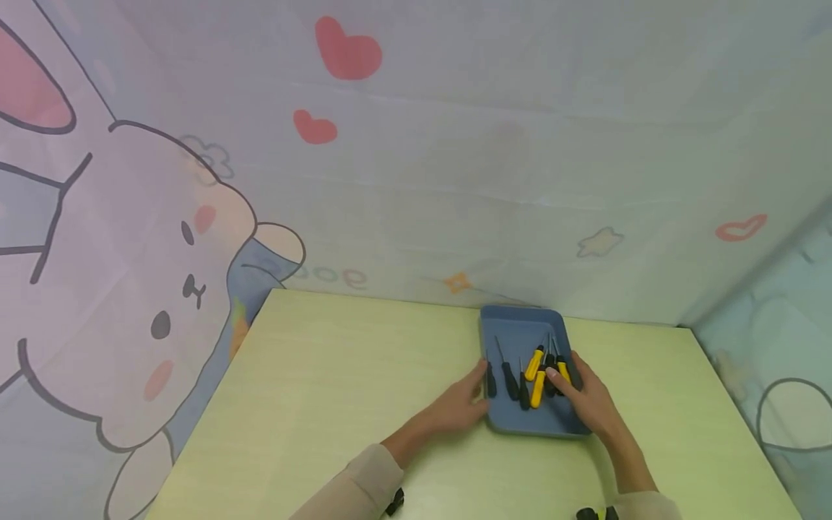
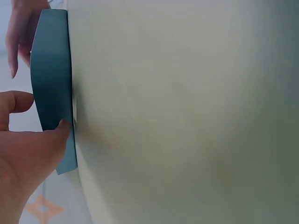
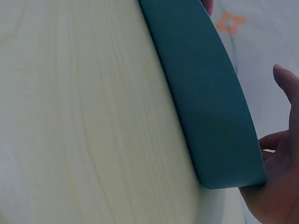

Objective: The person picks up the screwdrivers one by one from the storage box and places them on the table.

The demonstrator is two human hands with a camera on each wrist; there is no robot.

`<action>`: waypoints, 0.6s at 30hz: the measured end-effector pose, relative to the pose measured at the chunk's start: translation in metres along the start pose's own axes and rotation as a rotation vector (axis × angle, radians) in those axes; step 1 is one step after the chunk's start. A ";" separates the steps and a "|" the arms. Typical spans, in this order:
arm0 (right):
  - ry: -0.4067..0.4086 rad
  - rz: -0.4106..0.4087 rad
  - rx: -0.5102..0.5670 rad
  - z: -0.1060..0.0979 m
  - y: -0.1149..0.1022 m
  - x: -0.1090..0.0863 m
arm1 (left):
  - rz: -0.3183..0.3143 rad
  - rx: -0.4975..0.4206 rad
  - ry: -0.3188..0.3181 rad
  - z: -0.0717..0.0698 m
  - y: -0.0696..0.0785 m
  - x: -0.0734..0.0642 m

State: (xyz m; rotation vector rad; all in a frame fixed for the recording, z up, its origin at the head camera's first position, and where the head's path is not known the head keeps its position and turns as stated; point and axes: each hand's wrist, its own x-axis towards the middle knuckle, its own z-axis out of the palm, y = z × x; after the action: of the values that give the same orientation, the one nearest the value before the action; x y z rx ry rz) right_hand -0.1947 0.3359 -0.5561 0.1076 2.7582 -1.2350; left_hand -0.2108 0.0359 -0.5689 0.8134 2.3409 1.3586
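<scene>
Left hand (image 1: 455, 409): fingers apart, loose; wrist view adds its thumb against the outer wall of the blue tray (image 1: 520, 323). Tray on table (image 1: 357, 354); yellow- and black-handled screwdrivers (image 1: 538, 390) inside, head view only. Right hand (image 1: 593, 403) at tray's right side; grip cannot be told.

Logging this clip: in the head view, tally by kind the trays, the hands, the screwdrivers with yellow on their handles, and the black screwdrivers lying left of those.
Blue tray: 1
Hands, left hand and right hand: 2
Screwdrivers with yellow handles: 3
Black screwdrivers left of those: 3
Total: 9
</scene>
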 end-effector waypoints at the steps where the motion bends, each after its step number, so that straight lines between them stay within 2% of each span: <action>1: 0.000 -0.001 0.009 0.001 -0.001 0.000 | -0.002 -0.022 0.009 -0.001 -0.001 -0.001; 8: 0.027 -0.046 0.074 0.005 -0.014 0.001 | 0.030 -0.144 0.046 -0.014 -0.005 -0.010; 18: -0.004 -0.039 0.171 0.015 -0.039 0.000 | 0.019 -0.216 0.066 -0.035 0.001 -0.019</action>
State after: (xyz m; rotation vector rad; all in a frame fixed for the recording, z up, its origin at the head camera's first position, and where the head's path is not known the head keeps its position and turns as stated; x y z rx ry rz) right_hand -0.1978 0.2985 -0.5369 0.0665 2.6592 -1.4781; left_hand -0.2138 0.0005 -0.5512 0.7380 2.1888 1.6353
